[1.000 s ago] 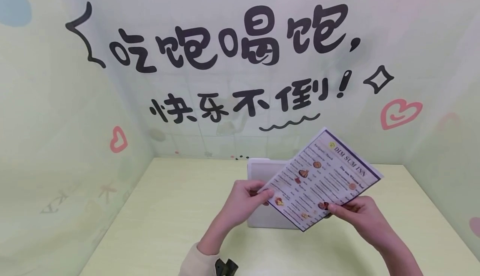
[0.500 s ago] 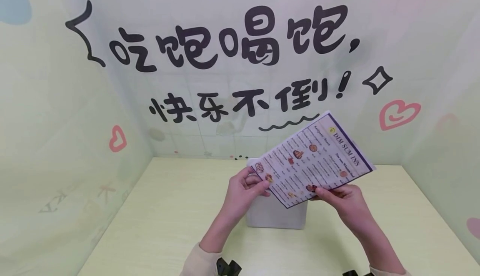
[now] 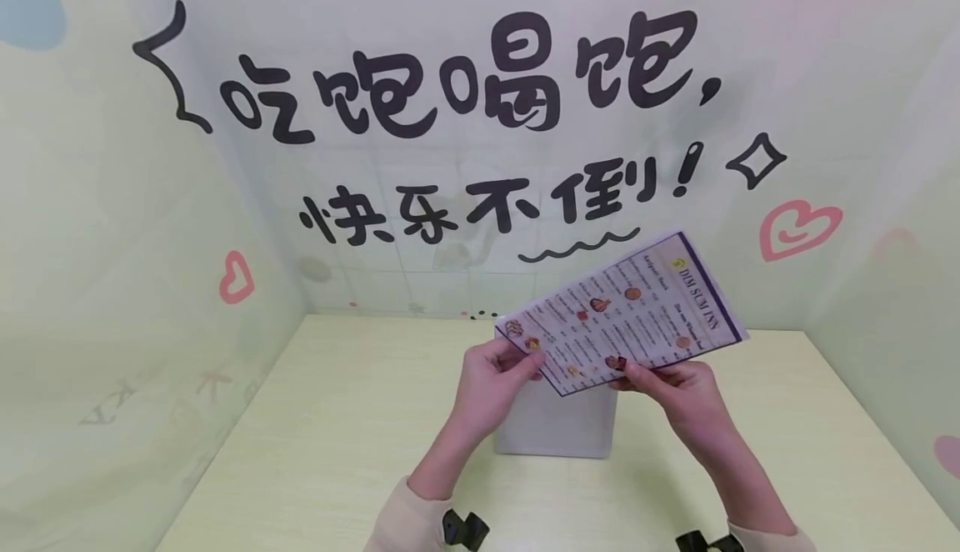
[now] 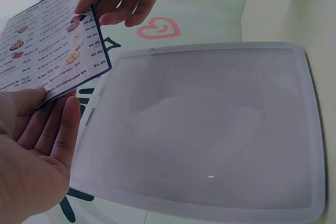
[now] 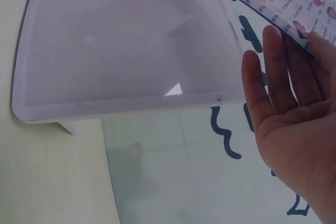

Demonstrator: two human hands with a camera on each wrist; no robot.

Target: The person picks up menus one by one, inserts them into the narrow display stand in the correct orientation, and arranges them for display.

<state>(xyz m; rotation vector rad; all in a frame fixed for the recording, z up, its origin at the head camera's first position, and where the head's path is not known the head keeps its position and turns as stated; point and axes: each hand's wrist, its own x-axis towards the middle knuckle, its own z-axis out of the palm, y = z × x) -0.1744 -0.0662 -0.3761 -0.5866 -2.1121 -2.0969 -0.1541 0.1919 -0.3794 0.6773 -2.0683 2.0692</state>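
Note:
A printed menu sheet [image 3: 600, 318] headed "DIM SUM INN" is held in the air, tilted sideways, its printed side towards the head camera. My left hand [image 3: 491, 385] pinches its lower left edge, thumb on the front. Along the lower right edge, my right hand [image 3: 678, 398] pinches it, also with the thumb in front. Behind and below the sheet stands an upright pale grey rectangular panel [image 3: 555, 427] with a raised light rim. The sheet hides the panel's upper part in the head view; in the left wrist view its face [image 4: 205, 129] shows wide and blank.
The panel stands on a light wood-look table [image 3: 360, 419]. A printed backdrop [image 3: 420, 2] with large black characters and pink hearts encloses the table at the back and sides. Dark wrist devices [image 3: 465, 529] sit at the sleeve cuffs.
Both hands have carried the menu up and to the left, and it has turned clockwise in the head view. More of the panel's lower part shows beneath it.

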